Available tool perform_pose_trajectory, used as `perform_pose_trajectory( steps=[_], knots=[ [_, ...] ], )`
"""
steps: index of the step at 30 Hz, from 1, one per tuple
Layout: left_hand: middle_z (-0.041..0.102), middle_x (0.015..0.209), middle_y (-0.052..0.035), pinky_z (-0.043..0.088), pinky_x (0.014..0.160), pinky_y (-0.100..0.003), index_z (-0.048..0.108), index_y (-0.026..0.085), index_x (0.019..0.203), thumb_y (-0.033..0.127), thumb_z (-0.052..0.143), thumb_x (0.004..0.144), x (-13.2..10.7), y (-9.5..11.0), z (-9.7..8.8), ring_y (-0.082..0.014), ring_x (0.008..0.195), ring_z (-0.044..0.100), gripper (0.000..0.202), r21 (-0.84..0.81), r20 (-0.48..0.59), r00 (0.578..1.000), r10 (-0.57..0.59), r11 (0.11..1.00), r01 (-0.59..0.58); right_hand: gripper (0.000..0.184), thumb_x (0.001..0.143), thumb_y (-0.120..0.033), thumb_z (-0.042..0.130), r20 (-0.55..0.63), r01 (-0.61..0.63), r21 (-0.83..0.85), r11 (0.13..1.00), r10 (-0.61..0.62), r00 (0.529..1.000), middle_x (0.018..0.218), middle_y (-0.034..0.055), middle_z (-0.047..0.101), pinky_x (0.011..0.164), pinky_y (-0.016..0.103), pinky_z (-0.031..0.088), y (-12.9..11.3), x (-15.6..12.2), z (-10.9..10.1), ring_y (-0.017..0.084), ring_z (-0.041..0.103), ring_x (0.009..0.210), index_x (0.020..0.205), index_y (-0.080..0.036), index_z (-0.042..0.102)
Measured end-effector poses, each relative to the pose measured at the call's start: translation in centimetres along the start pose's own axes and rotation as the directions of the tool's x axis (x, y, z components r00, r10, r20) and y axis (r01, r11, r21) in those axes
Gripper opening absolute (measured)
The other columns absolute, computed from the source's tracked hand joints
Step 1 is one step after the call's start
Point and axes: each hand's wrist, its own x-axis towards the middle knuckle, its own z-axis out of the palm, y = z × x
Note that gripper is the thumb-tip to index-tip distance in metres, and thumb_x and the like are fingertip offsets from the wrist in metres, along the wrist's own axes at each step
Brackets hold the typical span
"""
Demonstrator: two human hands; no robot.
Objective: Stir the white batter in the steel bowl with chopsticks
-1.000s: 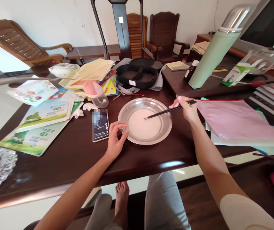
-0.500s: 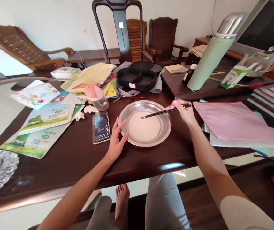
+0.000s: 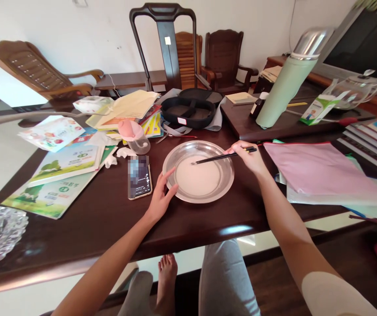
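A round metal dish (image 3: 221, 188) on the dark table holds a whitish layer (image 3: 197, 181); whether it is liquid or powder I cannot tell. My right hand (image 3: 245, 154) is closed around black chopsticks (image 3: 213, 158) at the dish's right side. Their tips reach over the white contents, with a small bit of something at the ends. On the left rim rests my left hand (image 3: 162, 193), its fingers spread, with thumb and forefinger lying over the edge. Just left of that hand lies a phone (image 3: 144, 184), screen up.
Behind the dish sit a pink-lidded cup (image 3: 134, 136) and an open black case (image 3: 188, 112). Books (image 3: 65, 166) lie left, beside a crystal bowl (image 3: 0, 237). To the right are a pink folder (image 3: 317, 166) and a tall green thermos (image 3: 284, 87).
My right hand and the chopsticks have shifted slightly left, their tips moving left over the white contents. My left hand stays on the rim. The whole view has tilted a little.
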Motion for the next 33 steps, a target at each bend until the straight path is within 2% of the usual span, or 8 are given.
perform_pose_trajectory(
  steps=[4,11,13,17,20,22,28,33],
  knots=[
    [0.061,0.148,-0.0113,0.035,0.121,-0.049,0.062,0.029,0.144,0.060,0.065,0.094,0.0,-0.1,0.0,-0.0305,0.139,0.051,0.059,-0.010,-0.002,1.000,-0.007,1.000,0.007,0.050,0.086,-0.066,0.072,-0.068,0.002,0.060,0.998,0.003,0.998,0.060,0.0018,0.072,0.074,0.036,0.059,0.4,0.1,-1.2,0.021,0.074,0.065,0.057,-0.025,0.069],
    [0.060,0.151,-0.0105,0.028,0.126,-0.051,0.063,0.030,0.143,0.062,0.066,0.092,-0.1,-0.6,0.0,-0.0322,0.147,0.044,0.060,-0.019,-0.018,1.000,-0.021,1.000,0.020,0.047,0.084,-0.068,0.073,0.217,0.001,0.023,1.000,-0.007,0.976,0.071,0.0041,0.078,0.080,0.037,0.060,-0.2,-0.4,0.6,0.022,0.076,0.075,0.067,-0.025,0.076],
    [0.060,0.151,-0.0106,0.029,0.126,-0.051,0.064,0.030,0.142,0.062,0.067,0.092,0.0,-0.7,0.0,-0.0320,0.146,0.046,0.060,-0.024,-0.022,1.000,-0.010,1.000,0.010,0.046,0.083,-0.068,0.073,0.193,0.022,-0.009,1.000,-0.020,0.981,0.075,0.0042,0.079,0.083,0.038,0.060,-0.6,-0.5,0.9,0.022,0.077,0.078,0.069,-0.025,0.077],
    [0.062,0.149,-0.0107,0.032,0.124,-0.052,0.065,0.029,0.142,0.062,0.066,0.093,0.0,-0.5,0.0,-0.0324,0.144,0.048,0.059,-0.008,-0.023,1.000,-0.003,1.000,0.003,0.043,0.085,-0.065,0.073,-0.015,0.040,-0.073,0.997,-0.041,0.999,0.072,0.0031,0.078,0.083,0.039,0.058,-0.9,-0.4,-0.1,0.023,0.075,0.076,0.068,-0.025,0.076],
    [0.064,0.144,-0.0108,0.036,0.121,-0.053,0.065,0.029,0.142,0.061,0.066,0.093,0.0,-0.3,-0.1,-0.0327,0.139,0.052,0.058,0.001,-0.014,1.000,-0.006,1.000,0.006,0.047,0.088,-0.062,0.072,-0.110,0.024,-0.006,1.000,-0.025,0.994,0.061,0.0019,0.073,0.076,0.038,0.057,-1.0,-0.3,-1.3,0.022,0.073,0.066,0.058,-0.025,0.070],
    [0.064,0.142,-0.0107,0.036,0.120,-0.052,0.064,0.029,0.142,0.061,0.064,0.094,0.0,-0.1,-0.2,-0.0322,0.137,0.053,0.058,0.002,0.001,1.000,-0.006,1.000,0.005,0.049,0.089,-0.061,0.071,-0.085,0.017,0.034,0.999,-0.014,0.996,0.058,0.0019,0.071,0.072,0.037,0.057,-1.1,-0.3,-1.6,0.022,0.073,0.064,0.055,-0.025,0.067],
    [0.062,0.148,-0.0111,0.026,0.126,-0.053,0.063,0.028,0.143,0.062,0.063,0.094,0.0,-0.1,-0.2,-0.0334,0.146,0.044,0.059,0.014,0.018,1.000,-0.012,1.000,0.011,0.044,0.086,-0.065,0.072,0.195,0.023,-0.005,1.000,-0.021,0.981,0.073,0.0043,0.079,0.079,0.036,0.060,-1.4,-0.6,0.4,0.022,0.077,0.076,0.067,-0.024,0.076],
    [0.060,0.148,-0.0116,0.026,0.126,-0.053,0.061,0.027,0.144,0.064,0.060,0.095,-0.1,0.1,-0.2,-0.0334,0.144,0.046,0.061,0.037,0.021,0.999,-0.024,0.999,0.023,0.044,0.085,-0.063,0.074,-0.037,0.027,-0.059,0.998,-0.029,0.999,0.071,0.0032,0.078,0.081,0.037,0.058,-1.0,-0.3,-0.5,0.022,0.077,0.075,0.066,-0.024,0.074]
  ],
)
